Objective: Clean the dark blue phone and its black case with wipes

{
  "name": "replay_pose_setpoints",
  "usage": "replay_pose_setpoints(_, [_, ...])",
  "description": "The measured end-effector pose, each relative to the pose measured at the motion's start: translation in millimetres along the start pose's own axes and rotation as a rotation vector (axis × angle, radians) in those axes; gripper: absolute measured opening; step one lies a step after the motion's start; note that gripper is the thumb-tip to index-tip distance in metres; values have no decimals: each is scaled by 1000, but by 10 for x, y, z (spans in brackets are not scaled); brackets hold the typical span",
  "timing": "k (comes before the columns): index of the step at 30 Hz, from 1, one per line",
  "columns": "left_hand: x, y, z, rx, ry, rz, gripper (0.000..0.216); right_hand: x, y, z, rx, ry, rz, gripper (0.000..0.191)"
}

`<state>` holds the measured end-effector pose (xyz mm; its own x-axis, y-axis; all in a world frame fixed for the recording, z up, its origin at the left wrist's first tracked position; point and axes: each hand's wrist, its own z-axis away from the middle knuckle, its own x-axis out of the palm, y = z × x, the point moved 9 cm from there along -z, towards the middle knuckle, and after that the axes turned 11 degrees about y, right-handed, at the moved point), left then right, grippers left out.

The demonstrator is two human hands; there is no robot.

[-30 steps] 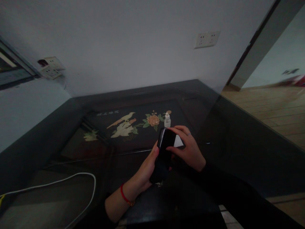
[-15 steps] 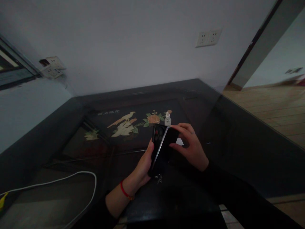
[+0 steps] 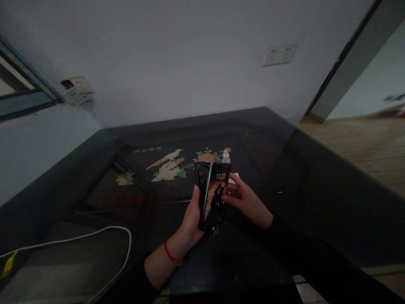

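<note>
A dark, glossy tabletop (image 3: 329, 211) meets a pale wall (image 3: 177, 63). Its inlaid panel (image 3: 249, 154) carries a pale bird (image 3: 169, 156), a peach-coloured flower (image 3: 207, 157) and a line of characters (image 3: 148, 150). A white cable (image 3: 72, 239) curves across the lower left, adjacent to a yellow strip (image 3: 9, 264). A double socket (image 3: 280, 54) is wall-mounted; plank flooring (image 3: 354, 145) lies at far right.

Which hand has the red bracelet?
The left hand: the red bracelet circles its wrist. The right hand, beside the lit phone screen, shows none.
</note>
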<state>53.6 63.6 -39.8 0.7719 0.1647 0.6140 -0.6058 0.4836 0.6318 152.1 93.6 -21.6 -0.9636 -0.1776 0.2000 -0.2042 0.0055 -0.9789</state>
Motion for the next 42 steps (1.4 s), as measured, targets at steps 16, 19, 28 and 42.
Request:
replay_pose_setpoints(16, [-280,345,-153,217,237,-167,53,-242,-292,101,-155,271,16,77])
replay_pose_setpoints(19, [-434,526,-279,358,276,-475,49,-323,-298,59,-135,283,78,77])
replay_pose_setpoints(28, [-651,927,-526,628,364,-1137,57,-408,51,-120,58,224,237,79])
replay_pose_setpoints(42, [-660,1063,-411,667,498,-1768,55,-227,269,-320,109,125,392,71])
